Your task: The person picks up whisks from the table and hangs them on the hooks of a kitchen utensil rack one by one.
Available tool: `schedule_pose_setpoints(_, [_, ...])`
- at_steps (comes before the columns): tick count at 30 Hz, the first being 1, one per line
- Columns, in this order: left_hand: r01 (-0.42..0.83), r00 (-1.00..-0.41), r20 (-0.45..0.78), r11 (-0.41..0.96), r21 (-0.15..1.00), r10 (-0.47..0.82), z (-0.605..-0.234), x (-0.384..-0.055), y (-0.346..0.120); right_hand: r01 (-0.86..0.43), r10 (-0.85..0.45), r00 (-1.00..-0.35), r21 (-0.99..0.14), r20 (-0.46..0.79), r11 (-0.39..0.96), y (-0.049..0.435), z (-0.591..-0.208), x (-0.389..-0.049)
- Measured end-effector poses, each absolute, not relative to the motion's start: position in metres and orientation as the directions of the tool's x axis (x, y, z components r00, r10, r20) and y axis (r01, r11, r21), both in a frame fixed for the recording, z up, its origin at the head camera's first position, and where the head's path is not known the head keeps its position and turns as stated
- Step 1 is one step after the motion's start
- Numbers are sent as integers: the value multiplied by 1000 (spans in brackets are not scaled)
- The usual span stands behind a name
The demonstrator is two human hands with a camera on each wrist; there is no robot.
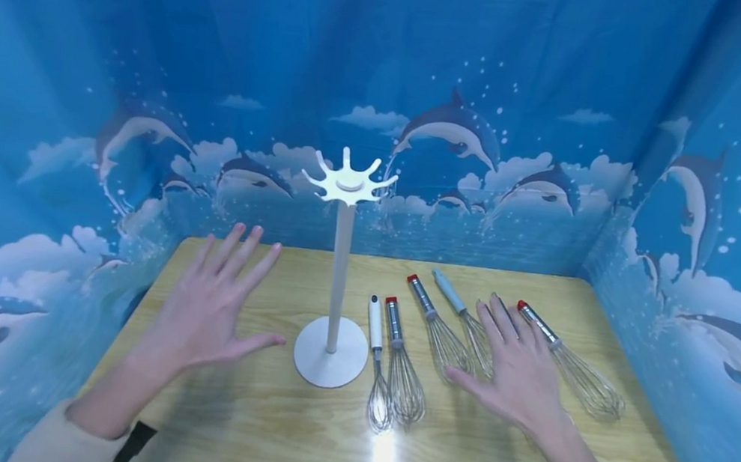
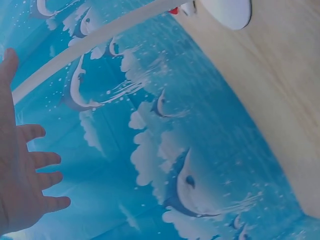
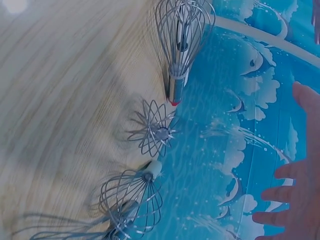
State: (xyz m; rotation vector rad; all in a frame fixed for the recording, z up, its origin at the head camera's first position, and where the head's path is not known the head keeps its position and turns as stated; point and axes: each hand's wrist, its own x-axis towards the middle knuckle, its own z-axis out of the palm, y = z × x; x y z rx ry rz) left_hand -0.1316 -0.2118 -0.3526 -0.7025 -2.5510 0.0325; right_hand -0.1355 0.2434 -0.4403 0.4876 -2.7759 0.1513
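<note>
A white stand (image 1: 339,273) with a round base and a crown of curved hooks rises from the wooden table. To its left hovers my left hand (image 1: 209,312), fingers spread and holding nothing; it also shows in the left wrist view (image 2: 25,185). My right hand (image 1: 518,371) is spread above the whisks on the right, palm down and holding nothing. Several wire whisks lie there: a small one with a white handle (image 1: 376,323), two red-ended ones (image 1: 395,320) (image 1: 421,294), one with a pale blue handle (image 1: 449,292), and a red-ended one (image 1: 540,324) at far right. Another is mostly hidden beneath the right hand.
The light wooden table (image 1: 241,428) has a blue dolphin-print curtain (image 1: 335,47) standing around its back and sides. A bright light reflection falls on the tabletop in front of the whisks.
</note>
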Motion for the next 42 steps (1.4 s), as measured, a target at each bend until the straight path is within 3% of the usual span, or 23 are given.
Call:
schedule_pose_setpoints(7, [481, -717, 487, 860, -172, 498, -328, -133, -209, -340, -311, -912, -68, 266, 938, 232, -440, -136])
schedule_pose_setpoints(19, [499, -578, 614, 828, -255, 537, -287, -137, -204, -364, -325, -901, -90, 288, 927, 214, -450, -146])
schedule_pose_setpoints(35, [527, -436, 685, 783, -331, 583, -247, -149, -190, -381, -336, -904, -141, 265, 914, 190, -457, -155])
schedule_pose_setpoints(42, [515, -401, 693, 773, -370, 599, -237, -158, -183, -375, -332, -908, -140, 255, 916, 177, -463, -161])
